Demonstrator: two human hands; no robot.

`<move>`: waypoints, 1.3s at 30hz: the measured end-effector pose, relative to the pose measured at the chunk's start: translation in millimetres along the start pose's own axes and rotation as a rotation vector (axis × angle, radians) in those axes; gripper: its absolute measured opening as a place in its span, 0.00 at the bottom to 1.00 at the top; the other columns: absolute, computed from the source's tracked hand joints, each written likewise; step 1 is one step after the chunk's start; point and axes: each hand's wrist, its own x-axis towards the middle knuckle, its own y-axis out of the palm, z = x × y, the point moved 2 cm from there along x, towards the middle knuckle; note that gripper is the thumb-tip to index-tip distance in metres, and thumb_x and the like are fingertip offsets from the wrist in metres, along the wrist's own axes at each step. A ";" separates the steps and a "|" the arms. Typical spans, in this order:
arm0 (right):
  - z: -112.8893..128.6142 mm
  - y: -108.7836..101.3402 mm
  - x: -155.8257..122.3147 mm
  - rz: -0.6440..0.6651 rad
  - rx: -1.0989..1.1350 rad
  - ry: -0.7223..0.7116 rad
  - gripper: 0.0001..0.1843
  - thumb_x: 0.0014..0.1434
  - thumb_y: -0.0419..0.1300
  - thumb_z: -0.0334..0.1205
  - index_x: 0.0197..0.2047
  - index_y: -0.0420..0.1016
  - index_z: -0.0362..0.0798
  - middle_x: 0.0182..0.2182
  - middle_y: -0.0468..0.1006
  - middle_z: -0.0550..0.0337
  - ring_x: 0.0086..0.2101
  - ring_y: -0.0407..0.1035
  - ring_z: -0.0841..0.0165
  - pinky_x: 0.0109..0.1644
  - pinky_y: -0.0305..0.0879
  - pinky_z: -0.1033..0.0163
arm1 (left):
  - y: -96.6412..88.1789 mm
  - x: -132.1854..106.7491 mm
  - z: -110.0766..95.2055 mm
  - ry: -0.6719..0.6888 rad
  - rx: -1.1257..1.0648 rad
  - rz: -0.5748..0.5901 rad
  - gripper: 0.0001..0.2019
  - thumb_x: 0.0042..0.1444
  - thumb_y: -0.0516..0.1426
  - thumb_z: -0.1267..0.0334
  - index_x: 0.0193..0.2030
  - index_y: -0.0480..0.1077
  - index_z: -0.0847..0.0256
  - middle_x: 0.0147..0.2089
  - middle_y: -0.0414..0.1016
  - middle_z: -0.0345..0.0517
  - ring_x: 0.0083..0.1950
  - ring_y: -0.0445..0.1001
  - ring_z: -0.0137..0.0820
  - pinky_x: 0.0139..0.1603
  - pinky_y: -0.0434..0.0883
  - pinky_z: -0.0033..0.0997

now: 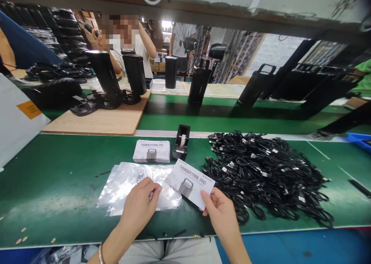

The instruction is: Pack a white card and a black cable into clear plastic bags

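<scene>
Just then, pinched a Thunder Trail Pro leaflet (191, 183) by its lower right edge between thumb and fingers of the right hand (223, 213) — held it tilted low over the green table (58, 186), its left end overlapping a stack of clear plastic bags (127, 184). Rested the left hand (139, 206) on that stack with fingers curled at the top bag; could not tell whether pinching it or only pressing. Saw behind the bags 1 stack of spare leaflets (151, 151) and, just beside it, a black tape dispenser (181, 143). Noted a heap of black cables (266, 175) near the right hand. Farther back — made out 2 tall black speakers (135, 74) on a wooden board (116, 119), and a co-worker (143, 49) beyond.
</scene>
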 end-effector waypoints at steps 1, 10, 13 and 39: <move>-1.4 -0.2 0.2 -0.009 0.008 0.002 0.21 0.49 0.59 0.52 0.38 0.71 0.41 0.26 0.75 0.57 0.19 0.60 0.74 0.20 0.60 0.69 | -0.1 -0.3 -0.1 0.002 0.000 -0.006 0.14 0.59 0.45 0.60 0.28 0.67 0.58 0.29 0.65 0.40 0.32 0.67 0.31 0.34 0.63 0.32; 3.2 0.9 -2.8 0.021 0.034 0.046 0.21 0.48 0.60 0.52 0.37 0.71 0.41 0.22 0.74 0.59 0.18 0.60 0.75 0.19 0.59 0.70 | 1.4 -1.2 -1.0 0.050 0.004 -0.059 0.13 0.59 0.45 0.60 0.30 0.67 0.58 0.28 0.66 0.40 0.32 0.68 0.31 0.33 0.64 0.31; 1.1 -2.1 -8.3 0.110 0.001 0.104 0.21 0.48 0.59 0.52 0.35 0.70 0.41 0.18 0.70 0.63 0.17 0.60 0.75 0.17 0.57 0.71 | 2.9 -3.8 1.3 0.053 -0.039 -0.116 0.11 0.59 0.45 0.59 0.36 0.67 0.57 0.32 0.68 0.40 0.33 0.68 0.31 0.35 0.65 0.31; 19.2 41.5 17.0 0.370 -0.114 0.083 0.13 0.51 0.54 0.47 0.31 0.64 0.44 0.14 0.66 0.69 0.14 0.61 0.76 0.15 0.53 0.73 | -14.9 3.5 -5.6 0.034 -0.211 -0.017 0.10 0.58 0.47 0.57 0.32 0.66 0.56 0.32 0.66 0.39 0.30 0.67 0.29 0.32 0.66 0.29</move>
